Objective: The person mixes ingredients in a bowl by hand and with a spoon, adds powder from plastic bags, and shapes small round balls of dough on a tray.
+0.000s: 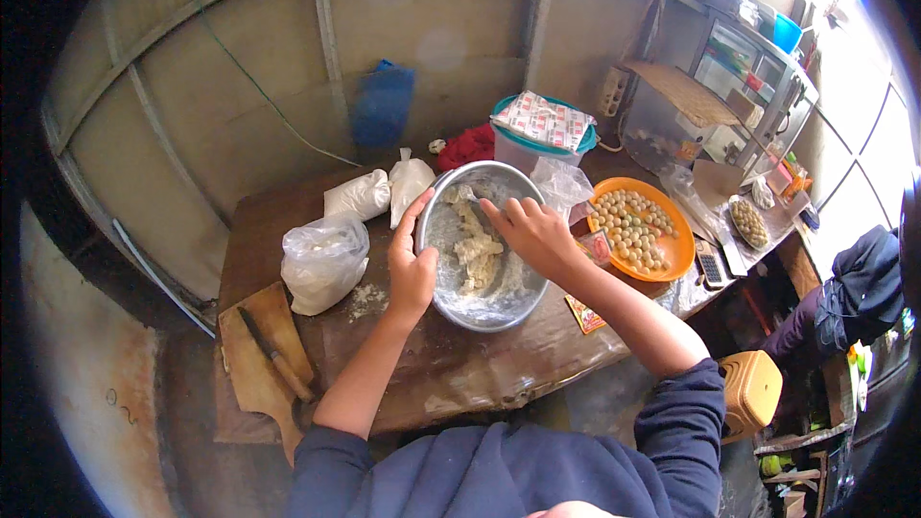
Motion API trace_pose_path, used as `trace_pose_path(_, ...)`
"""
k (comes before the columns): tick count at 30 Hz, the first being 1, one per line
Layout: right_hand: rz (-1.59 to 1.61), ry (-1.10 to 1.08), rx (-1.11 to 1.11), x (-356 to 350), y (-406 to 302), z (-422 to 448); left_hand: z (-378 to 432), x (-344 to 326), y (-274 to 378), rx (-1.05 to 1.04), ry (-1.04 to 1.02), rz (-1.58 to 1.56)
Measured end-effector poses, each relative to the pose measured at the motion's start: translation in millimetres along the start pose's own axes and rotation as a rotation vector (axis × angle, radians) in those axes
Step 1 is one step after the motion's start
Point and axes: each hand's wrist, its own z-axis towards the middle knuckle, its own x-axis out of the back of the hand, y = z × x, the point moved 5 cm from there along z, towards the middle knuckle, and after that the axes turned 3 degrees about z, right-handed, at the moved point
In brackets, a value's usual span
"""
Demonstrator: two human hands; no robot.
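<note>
A round metal bowl (437, 296) on the wooden table holds a lump of pale dough (478, 255), with loose flour smeared around it. My left hand (412, 270) grips the bowl's left rim, thumb and fingers pressed along it. Over the bowl's upper right side, my right hand (529, 230) is closed around a metal utensil (466, 193), whose end reaches into the dough. Whether it is a spoon or a fork is unclear. Left of the bowl stands an open plastic bag of white powder (324, 266), with two tied bags of white powder (357, 194) behind it.
An orange basin (683, 248) of small round balls sits to the right, beside a phone (711, 266). A knife (266, 345) lies on a wooden board (245, 381) at the left. Behind stands a teal-rimmed tub (525, 147). A yellow stool (752, 388) is at the lower right.
</note>
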Motion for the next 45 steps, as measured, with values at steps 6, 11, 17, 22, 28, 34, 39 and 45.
trace_pose_path(6,0.058,-0.253,-0.152,-40,7,-27,-1,-3,2,0.062,-0.031,0.002)
trace_pose_path(11,0.414,-0.514,-0.265,-22,1,-76,-2,-3,5,0.015,-0.021,-0.030)
trace_pose_path(17,0.386,-0.368,-0.345,4,22,-48,-7,-10,9,-0.011,-0.051,0.021)
trace_pose_path(22,0.361,-0.172,-0.313,-22,18,-44,-8,-15,10,-0.023,-0.080,-0.004)
trace_pose_path(28,0.436,-0.367,-0.284,-17,-2,-76,-6,-10,6,-0.008,-0.077,0.013)
trace_pose_path(34,0.607,-0.407,-0.323,25,-3,-69,-5,-6,4,-0.100,-0.019,0.091)
trace_pose_path(39,0.830,-0.457,-0.516,-1,0,-83,-5,-11,10,-0.101,-0.018,0.144)
trace_pose_path(45,0.651,-0.539,-0.427,-13,-9,-83,-9,-9,4,-0.065,0.005,0.105)
